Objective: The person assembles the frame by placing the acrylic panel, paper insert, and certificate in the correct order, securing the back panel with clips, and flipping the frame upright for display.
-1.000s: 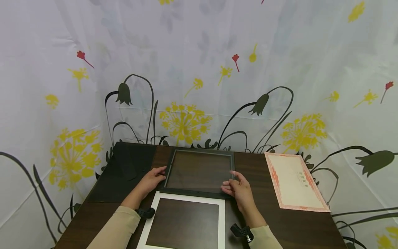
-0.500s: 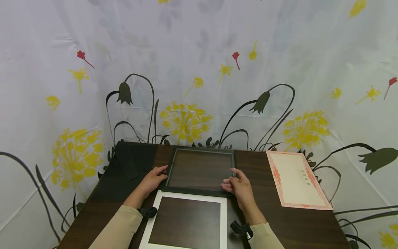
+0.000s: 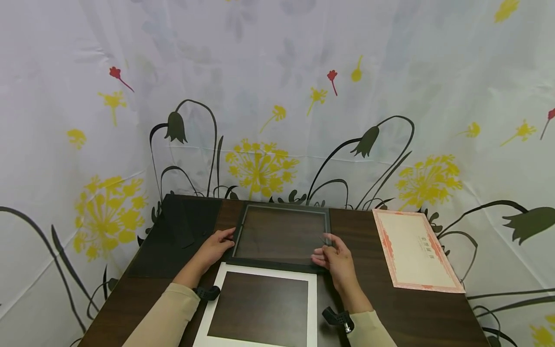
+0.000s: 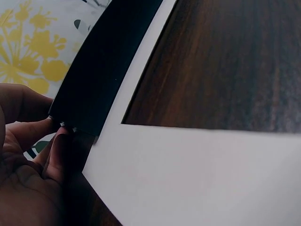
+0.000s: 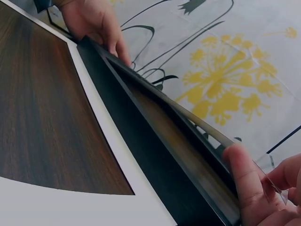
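A dark picture frame [image 3: 277, 266] lies on the table with its inside facing up. At its left edge is my left hand [image 3: 214, 246], its fingertips gripping the dark border, as the left wrist view shows. My right hand [image 3: 338, 262] is by the frame's right side. In the right wrist view its fingers pinch a thin clear sheet [image 5: 280, 190] near its corner; the rest of that sheet is hard to see against the frame. Just in front of the frame, a white mat [image 3: 311, 308] with a large rectangular opening lies flat.
A black backing board [image 3: 162, 255] lies at the left of the table. To the right is a certificate [image 3: 412, 250] with an orange-red ornamental border. The brown wooden table [image 3: 360, 284] stands against a white flower-print curtain [image 3: 277, 72].
Both hands stay at the frame's sides, almost still. The whole scene has shifted slightly in the head view as the camera moves.
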Available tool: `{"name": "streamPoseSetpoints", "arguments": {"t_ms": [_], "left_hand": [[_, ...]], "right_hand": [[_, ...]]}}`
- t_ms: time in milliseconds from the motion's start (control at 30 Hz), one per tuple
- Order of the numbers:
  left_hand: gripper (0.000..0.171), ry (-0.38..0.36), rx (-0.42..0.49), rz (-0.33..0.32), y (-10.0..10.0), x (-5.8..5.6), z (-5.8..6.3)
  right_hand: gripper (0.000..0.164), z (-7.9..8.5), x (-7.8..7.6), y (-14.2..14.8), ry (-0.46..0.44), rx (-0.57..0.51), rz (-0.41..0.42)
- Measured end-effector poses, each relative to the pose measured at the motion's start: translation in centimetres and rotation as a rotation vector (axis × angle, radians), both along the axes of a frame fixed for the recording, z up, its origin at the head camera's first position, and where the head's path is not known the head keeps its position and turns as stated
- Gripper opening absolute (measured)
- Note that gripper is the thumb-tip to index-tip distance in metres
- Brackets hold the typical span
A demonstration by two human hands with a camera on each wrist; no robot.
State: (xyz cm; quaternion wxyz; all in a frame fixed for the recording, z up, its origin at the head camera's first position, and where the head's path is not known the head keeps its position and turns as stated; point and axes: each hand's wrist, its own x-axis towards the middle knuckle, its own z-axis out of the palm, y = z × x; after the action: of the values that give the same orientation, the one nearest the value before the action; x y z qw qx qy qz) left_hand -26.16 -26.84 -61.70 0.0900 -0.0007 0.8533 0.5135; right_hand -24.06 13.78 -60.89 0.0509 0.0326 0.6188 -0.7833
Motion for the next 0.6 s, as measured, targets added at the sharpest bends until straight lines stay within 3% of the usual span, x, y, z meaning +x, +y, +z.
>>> {"name": "streamPoseSetpoints", "arguments": {"t_ms": [167,400,600], "left_hand": [[0.056,0.0,-0.016,0.012,0.07,-0.21,0.15],[0.055,-0.027,0.044,-0.009,0.0,0.17,0.05],[0.055,-0.005,0.017,-0.004,0.1,-0.02,0.08]], "right_hand": [[0.044,0.08,-0.09,0.03,-0.001,0.007,0.007],[0.045,-0.02,-0.11,0.07,-0.018,0.015,0.017],[0.05,0.03,-0.19,-0.16,-0.014,0.067,0.049]]}}
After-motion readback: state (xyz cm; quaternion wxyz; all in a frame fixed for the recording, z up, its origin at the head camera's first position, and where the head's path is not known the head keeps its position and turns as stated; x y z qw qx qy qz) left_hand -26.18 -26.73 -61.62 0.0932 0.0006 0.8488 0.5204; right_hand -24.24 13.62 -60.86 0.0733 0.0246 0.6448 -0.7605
